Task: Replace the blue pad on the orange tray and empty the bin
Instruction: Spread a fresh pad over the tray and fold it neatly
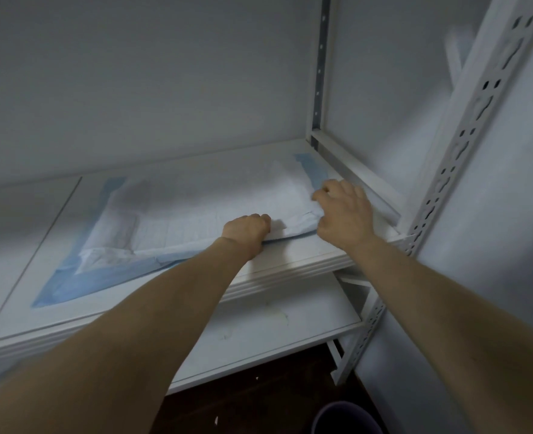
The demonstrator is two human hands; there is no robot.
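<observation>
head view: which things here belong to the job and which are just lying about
Job: blue-edged pad, gripped by left hand and right hand; round container on floor, likely the bin.
Lying about: upper shelf, lower shelf, slotted upright.

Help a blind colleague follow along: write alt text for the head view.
The left hand and right hand grip the near edge of a blue-bordered pad lying on a white shelf. A lower shelf and the rim of a dark bin show below.

White metal shelf, second shelf below it, faintly stained. Perforated upright at right front, slimmer post at rear corner. Grey wall behind. Dark floor beneath, white specks.
</observation>
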